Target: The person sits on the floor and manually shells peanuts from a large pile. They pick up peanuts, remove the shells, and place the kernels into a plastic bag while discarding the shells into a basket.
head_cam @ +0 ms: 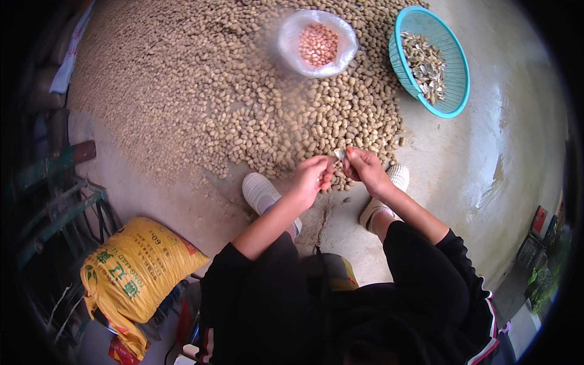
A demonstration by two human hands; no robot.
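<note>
My left hand (315, 175) and my right hand (363, 168) are close together above the near edge of a wide spread of unshelled peanuts (255, 132). Between their fingertips is a pale piece of peanut shell (339, 154), pinched by my right fingers and meeting my left fingertips. The left fingers are curled; whether a kernel lies inside them is hidden. Farther off, a container lined with clear plastic (285, 39) holds pink peanut kernels (318, 44). To its right, a turquoise plastic basket (464, 86) holds broken peanut shells (424, 66).
A full yellow woven sack (141, 269) bearing writing lies at the lower left, beside a green metal frame (59, 219). My feet in white woven shoes (260, 189) stand on the concrete floor (456, 150). Green leaves (545, 285) show at the lower right.
</note>
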